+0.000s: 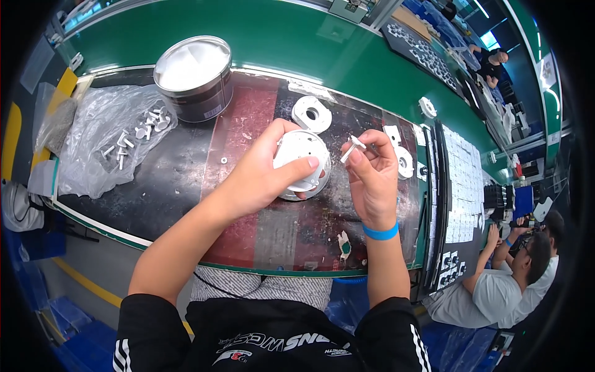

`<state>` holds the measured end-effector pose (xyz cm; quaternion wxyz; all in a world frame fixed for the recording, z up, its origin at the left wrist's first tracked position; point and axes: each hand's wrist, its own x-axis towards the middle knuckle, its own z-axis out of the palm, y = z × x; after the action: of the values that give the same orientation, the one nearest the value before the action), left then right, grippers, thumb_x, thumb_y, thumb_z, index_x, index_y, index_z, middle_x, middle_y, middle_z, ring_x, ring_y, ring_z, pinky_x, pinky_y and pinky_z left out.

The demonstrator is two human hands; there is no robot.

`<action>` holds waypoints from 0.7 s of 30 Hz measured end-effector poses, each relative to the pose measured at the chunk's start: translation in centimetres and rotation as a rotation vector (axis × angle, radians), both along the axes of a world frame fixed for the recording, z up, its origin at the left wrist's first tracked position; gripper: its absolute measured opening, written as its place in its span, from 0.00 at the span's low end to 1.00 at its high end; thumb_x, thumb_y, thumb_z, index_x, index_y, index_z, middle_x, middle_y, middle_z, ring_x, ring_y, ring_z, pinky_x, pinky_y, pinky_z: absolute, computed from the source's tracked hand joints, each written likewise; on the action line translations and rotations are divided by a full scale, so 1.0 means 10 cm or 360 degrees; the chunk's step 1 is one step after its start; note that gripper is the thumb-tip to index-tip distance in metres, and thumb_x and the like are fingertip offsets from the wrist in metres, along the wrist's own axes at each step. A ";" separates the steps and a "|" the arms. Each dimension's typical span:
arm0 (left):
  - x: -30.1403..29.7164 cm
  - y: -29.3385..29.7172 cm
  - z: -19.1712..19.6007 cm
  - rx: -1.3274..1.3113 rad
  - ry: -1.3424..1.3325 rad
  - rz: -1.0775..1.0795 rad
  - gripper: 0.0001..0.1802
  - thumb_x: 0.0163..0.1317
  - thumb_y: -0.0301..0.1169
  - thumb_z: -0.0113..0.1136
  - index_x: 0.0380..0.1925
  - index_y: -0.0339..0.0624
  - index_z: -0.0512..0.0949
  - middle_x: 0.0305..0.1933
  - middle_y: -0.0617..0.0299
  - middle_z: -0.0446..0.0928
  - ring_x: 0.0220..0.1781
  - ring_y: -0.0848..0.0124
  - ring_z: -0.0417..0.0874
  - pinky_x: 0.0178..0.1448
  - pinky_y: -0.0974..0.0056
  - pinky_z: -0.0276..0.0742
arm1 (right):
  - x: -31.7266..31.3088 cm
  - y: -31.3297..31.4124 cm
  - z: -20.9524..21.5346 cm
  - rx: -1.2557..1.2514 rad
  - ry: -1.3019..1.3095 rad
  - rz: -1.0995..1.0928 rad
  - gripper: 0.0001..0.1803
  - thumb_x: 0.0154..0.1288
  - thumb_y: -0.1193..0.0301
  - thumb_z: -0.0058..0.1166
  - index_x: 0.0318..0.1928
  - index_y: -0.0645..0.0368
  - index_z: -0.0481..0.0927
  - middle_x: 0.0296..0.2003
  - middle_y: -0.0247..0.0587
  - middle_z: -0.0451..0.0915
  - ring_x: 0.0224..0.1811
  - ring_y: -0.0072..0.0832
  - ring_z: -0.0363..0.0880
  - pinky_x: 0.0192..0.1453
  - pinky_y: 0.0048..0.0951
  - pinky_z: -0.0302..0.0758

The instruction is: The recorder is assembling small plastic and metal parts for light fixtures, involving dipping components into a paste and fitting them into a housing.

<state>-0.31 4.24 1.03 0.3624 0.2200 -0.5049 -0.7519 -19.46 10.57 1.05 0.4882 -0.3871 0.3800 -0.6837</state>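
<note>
My left hand [279, 161] is closed round a white, round plastic housing [300, 149], its thumb lying across the face, which has small holes. Just right of it, my right hand [375, 170] pinches a small white plastic pin with a flat head [353, 147] between thumb and fingertips. The pin is apart from the housing and tilted. Beyond my left hand, a white ring-shaped part with a dark central hole [312, 114] lies on the worktable [242, 118]. More white ring-shaped parts [403, 162] lie behind my right hand, partly hidden.
A large metal tin with white contents [207, 96] stands at the back left. Beside it, several white pins [126, 141] lie on a clear plastic bag [93, 149]. Stacked trays of white parts [458, 186] stand at the right, near seated people [508, 279]. A green conveyor belt [273, 40] runs behind.
</note>
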 end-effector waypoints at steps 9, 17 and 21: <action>-0.03 0.02 -0.03 -0.0043 -0.0104 -0.0048 0.21 0.65 0.33 0.63 0.50 0.36 0.66 0.40 0.58 0.78 0.35 0.75 0.82 0.31 0.70 0.80 | 0.05 -0.01 0.06 -0.0042 0.0091 -0.0118 0.17 0.61 0.81 0.64 0.49 0.61 0.74 0.43 0.40 0.81 0.45 0.25 0.81 0.51 0.25 0.77; 0.00 -0.03 -0.02 -0.0005 -0.0119 -0.0040 0.21 0.65 0.33 0.63 0.50 0.36 0.66 0.42 0.57 0.78 0.37 0.75 0.82 0.32 0.70 0.80 | -0.01 -0.01 0.04 -0.0158 0.0829 -0.0392 0.22 0.57 0.82 0.66 0.52 0.61 0.74 0.39 0.33 0.80 0.38 0.17 0.76 0.44 0.19 0.71; 0.00 -0.06 0.01 0.0037 -0.0097 0.0031 0.21 0.65 0.33 0.63 0.50 0.37 0.66 0.43 0.55 0.80 0.39 0.73 0.84 0.33 0.69 0.81 | -0.12 -0.02 0.10 -0.0099 0.1127 -0.0436 0.23 0.61 0.82 0.62 0.55 0.60 0.70 0.39 0.42 0.83 0.39 0.22 0.81 0.45 0.21 0.76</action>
<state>-0.29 3.66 1.11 0.3517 0.2520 -0.5046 -0.7471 -20.65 10.35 2.01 0.2186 -0.5596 0.5525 -0.5778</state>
